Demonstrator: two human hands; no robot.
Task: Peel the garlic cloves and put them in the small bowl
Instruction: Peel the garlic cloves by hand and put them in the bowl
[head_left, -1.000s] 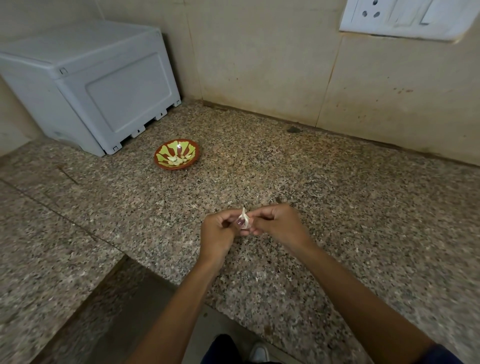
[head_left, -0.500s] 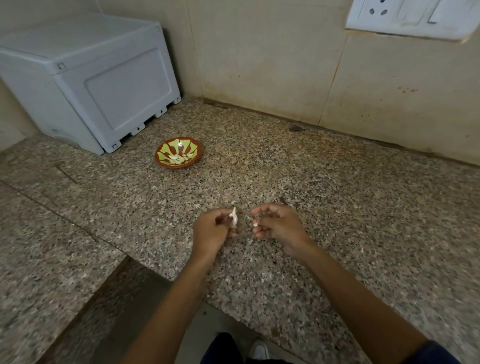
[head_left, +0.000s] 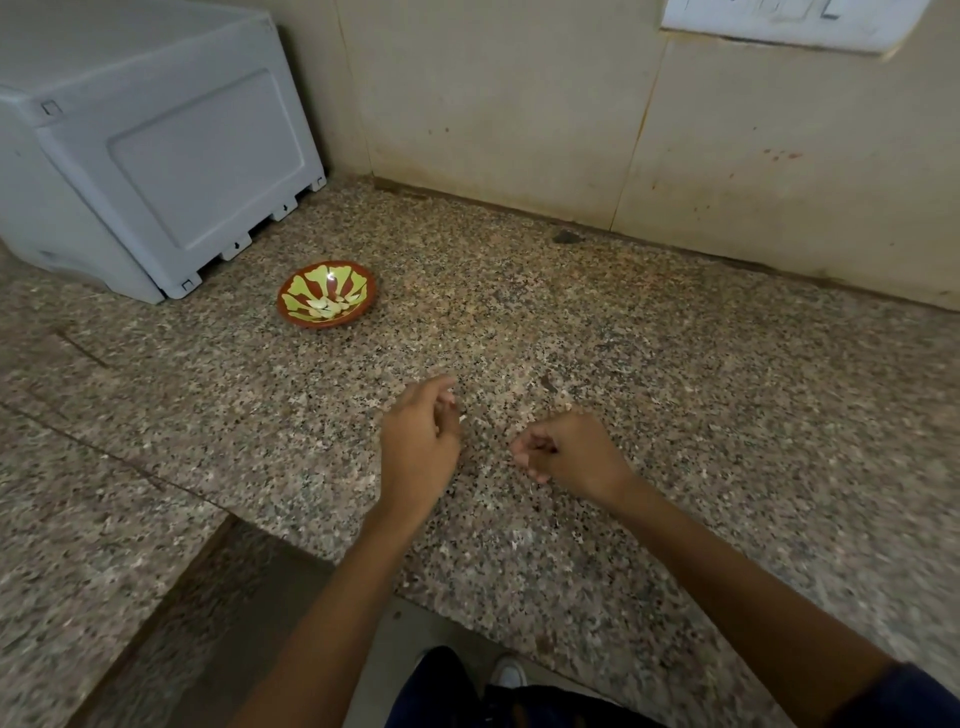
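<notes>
Head view: the left hand (head_left: 420, 451) is hovering over the granite counter (head_left: 675, 415), nearer than the small bowl (head_left: 327, 294), fingers curling around a pale bit, probably the garlic clove (head_left: 461, 418), blurred. The right hand (head_left: 569, 453) is clenching beside it; whether it is holding anything, I cannot tell. Peeled cloves (head_left: 326, 306) are lying in the bowl.

A grey plastic box (head_left: 150, 156) sits in the corner of the speckled granite counter (head_left: 675, 415), beneath a white wall switchboard (head_left: 789, 23).
</notes>
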